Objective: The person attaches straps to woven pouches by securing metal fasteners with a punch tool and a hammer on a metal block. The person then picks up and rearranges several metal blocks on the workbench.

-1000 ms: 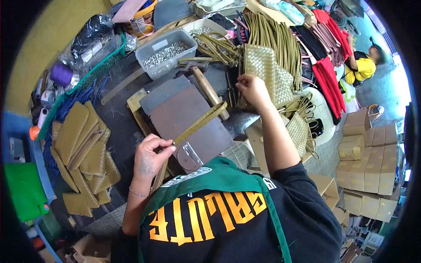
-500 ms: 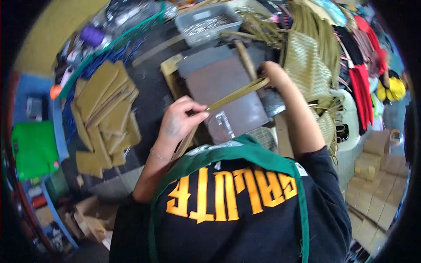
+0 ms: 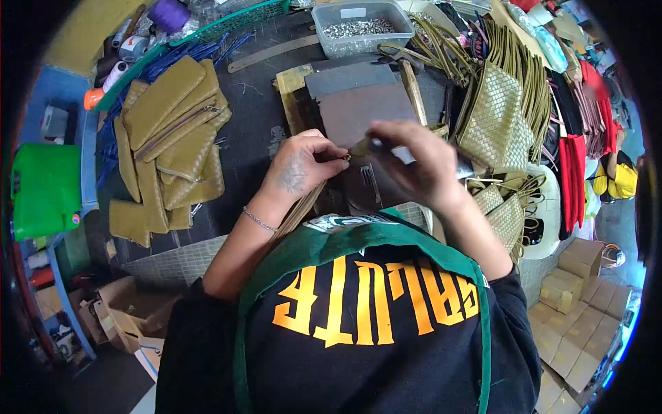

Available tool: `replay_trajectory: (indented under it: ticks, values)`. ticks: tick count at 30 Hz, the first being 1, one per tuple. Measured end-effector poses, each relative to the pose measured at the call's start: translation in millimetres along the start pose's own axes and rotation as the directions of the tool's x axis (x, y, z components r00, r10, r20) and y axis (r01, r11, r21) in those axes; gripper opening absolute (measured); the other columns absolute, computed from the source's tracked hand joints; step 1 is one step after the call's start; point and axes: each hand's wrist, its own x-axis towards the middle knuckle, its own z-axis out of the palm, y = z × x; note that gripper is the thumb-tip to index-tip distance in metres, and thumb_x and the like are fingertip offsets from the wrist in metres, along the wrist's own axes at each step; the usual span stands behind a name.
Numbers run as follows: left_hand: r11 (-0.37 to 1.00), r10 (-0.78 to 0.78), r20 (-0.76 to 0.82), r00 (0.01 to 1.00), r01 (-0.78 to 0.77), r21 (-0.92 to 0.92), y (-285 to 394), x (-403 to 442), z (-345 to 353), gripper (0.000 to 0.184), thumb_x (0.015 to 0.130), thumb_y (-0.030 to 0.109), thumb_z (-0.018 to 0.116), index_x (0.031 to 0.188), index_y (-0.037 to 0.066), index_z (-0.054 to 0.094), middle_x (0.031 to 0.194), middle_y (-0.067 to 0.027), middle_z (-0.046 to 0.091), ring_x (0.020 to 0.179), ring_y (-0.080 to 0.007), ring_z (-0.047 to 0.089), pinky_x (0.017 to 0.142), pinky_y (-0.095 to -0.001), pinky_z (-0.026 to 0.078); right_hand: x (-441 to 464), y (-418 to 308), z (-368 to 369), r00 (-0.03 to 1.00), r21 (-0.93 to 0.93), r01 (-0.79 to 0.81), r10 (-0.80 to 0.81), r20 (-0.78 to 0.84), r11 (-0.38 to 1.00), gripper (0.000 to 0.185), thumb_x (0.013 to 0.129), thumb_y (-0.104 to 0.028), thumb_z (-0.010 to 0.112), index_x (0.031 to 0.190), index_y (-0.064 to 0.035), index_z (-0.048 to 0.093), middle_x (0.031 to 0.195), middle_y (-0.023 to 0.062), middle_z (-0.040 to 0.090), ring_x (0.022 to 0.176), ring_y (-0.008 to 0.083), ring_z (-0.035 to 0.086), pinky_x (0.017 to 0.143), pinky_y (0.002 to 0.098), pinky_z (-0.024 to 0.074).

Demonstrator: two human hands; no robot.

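My left hand (image 3: 301, 165) pinches a thin olive strap (image 3: 301, 205) near a small metal piece, and the strap trails down toward the apron. Close to its fingertips, my right hand (image 3: 420, 160) is smeared by motion; what it holds, if anything, cannot be made out. Both hands are over a brown board (image 3: 358, 114) with a small metal plate (image 3: 371, 182) near its lower end. A wooden-handled tool (image 3: 414, 93) lies along the board's right side. Olive pouches (image 3: 172, 124) are piled to the left.
A clear bin of metal bits (image 3: 362, 27) stands at the back. Woven olive pieces (image 3: 498, 124) and straps lie right of the board. A metal ruler (image 3: 272, 53) lies behind it. Cardboard boxes (image 3: 576, 324) and a person in yellow (image 3: 620, 181) are at the far right.
My right hand has come from beside the woven pieces to my left hand's fingertips. The view has shifted, so the table's things appear in different places.
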Motion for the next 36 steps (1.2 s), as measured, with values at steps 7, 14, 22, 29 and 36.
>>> replay_trajectory:
  ticks: [7,14,22,29,36]
  values:
    - [1.000,-0.021,0.011,1.000,0.021,-0.001,2,0,-2,0.018,0.061,0.003,0.071,0.078,0.003,0.065,0.073,-0.0083,0.058,0.067,-0.0192,0.059,0.063,-0.0275,0.047,1,7,13,0.991,-0.033,0.069,-0.065,0.114,0.997,0.033,0.066,0.000,0.061,0.098,-0.0016,0.054,0.084,0.0113,0.058,0.074,0.0273,0.058,0.064,0.0339,0.0476]
    - [0.994,0.110,-0.017,0.994,-0.109,0.013,-11,-1,0,0.018,0.060,0.002,0.071,0.076,0.002,0.062,0.068,-0.0054,0.055,0.064,-0.0156,0.056,0.060,-0.0259,0.045,10,-1,10,0.941,-0.077,0.238,-0.211,0.264,0.968,0.038,0.063,0.003,0.064,0.100,0.0014,0.054,0.087,0.0135,0.059,0.073,0.0274,0.059,0.061,0.0331,0.0482]
    - [0.983,0.118,0.031,0.993,-0.121,0.137,5,-2,-8,0.021,0.059,0.004,0.069,0.080,0.004,0.064,0.074,-0.0083,0.055,0.073,-0.0210,0.057,0.065,-0.0285,0.046,14,8,3,0.956,-0.053,0.156,-0.137,0.259,0.986,0.035,0.064,0.002,0.064,0.098,0.0011,0.055,0.084,0.0129,0.059,0.074,0.0268,0.059,0.061,0.0323,0.0485]
    - [0.943,0.267,0.032,0.963,-0.268,0.195,3,0,-1,0.023,0.056,-0.001,0.070,0.075,-0.001,0.057,0.072,-0.0073,0.053,0.068,-0.0200,0.056,0.061,-0.0290,0.045,16,4,6,0.946,-0.062,0.202,-0.178,0.272,0.977,0.034,0.065,0.000,0.064,0.098,-0.0011,0.056,0.085,0.0126,0.059,0.074,0.0265,0.059,0.062,0.0328,0.0490]
    - [0.839,0.408,-0.056,0.911,-0.350,0.416,13,-5,6,0.024,0.053,-0.001,0.069,0.071,0.002,0.053,0.068,-0.0089,0.051,0.065,-0.0269,0.054,0.059,-0.0327,0.043,9,-3,4,0.951,-0.056,0.169,-0.148,0.272,0.984,0.035,0.064,-0.002,0.065,0.098,-0.0013,0.055,0.085,0.0122,0.058,0.074,0.0276,0.059,0.063,0.0338,0.0488]
